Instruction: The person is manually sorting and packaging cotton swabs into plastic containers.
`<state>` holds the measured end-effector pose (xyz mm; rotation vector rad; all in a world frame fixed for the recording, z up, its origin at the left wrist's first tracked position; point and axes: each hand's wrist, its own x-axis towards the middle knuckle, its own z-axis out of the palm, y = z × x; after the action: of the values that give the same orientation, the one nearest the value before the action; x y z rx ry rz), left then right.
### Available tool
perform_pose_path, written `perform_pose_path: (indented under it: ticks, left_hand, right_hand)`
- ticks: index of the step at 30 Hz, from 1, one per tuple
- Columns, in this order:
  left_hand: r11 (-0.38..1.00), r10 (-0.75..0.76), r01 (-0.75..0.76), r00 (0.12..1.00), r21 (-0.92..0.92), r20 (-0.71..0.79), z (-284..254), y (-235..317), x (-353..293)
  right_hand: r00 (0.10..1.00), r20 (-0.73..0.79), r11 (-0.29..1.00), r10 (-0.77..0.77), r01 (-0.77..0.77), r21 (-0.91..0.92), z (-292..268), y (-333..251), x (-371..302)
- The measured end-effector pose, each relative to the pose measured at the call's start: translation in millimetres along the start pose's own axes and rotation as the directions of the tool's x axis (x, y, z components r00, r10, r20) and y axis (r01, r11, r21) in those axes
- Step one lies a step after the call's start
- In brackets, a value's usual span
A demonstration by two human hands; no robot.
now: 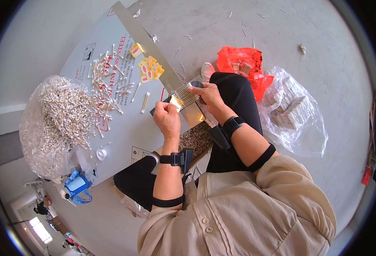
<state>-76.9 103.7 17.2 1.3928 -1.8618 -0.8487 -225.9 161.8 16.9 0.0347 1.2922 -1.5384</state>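
Over the edge of the steel-topped table, a flat pack of cotton swabs [186,95] lies between my hands, its sticks side by side. My right hand [210,99] grips the pack's far end between thumb and fingers. At the other end sits a small yellow-and-white card [176,103]. My left hand [167,120] is closed in a pinch at the card's edge; the fingertips are partly hidden. On the table nearby are a fan of yellow cards [150,69], a small yellow stack [136,50] and a few loose swabs [145,103].
A large clear bag [34,123] spills a heap of cotton swabs [66,111] on the left. Below the table edge, a box [196,138] holds many sticks. A red bag [239,55] and a clear bag of white packs [292,106] lie on the floor at right.
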Motion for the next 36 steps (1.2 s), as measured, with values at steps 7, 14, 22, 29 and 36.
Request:
perform_pose_path:
  ticks: [7,14,22,29,36]
  left_hand:
    - [0.981,-0.152,0.174,0.962,-0.083,0.229,1.1,-1.4,16.9]
    - [0.994,-0.059,0.036,0.971,0.104,0.232,5.0,26.3,20.0]
    - [0.997,-0.082,0.079,0.983,0.026,0.167,2.7,14.2,19.8]
    - [0.985,0.085,-0.111,0.978,0.131,0.191,10.2,37.8,20.1]
    - [0.993,0.025,-0.039,0.993,0.114,0.119,9.0,22.8,20.5]
  right_hand:
    - [1.0,-0.021,1.0,-0.001,0.001,-0.001,0.7,1.4,1.6]
    - [1.0,-0.016,0.999,-0.008,0.007,-0.031,-6.4,5.4,8.3]
    - [1.0,-0.017,1.0,-0.015,0.014,-0.024,-3.6,6.2,7.8]
    - [0.999,-0.003,0.999,-0.034,0.034,-0.018,-7.1,9.2,11.2]
    - [0.999,0.003,0.999,-0.032,0.032,-0.036,-6.7,9.0,10.8]
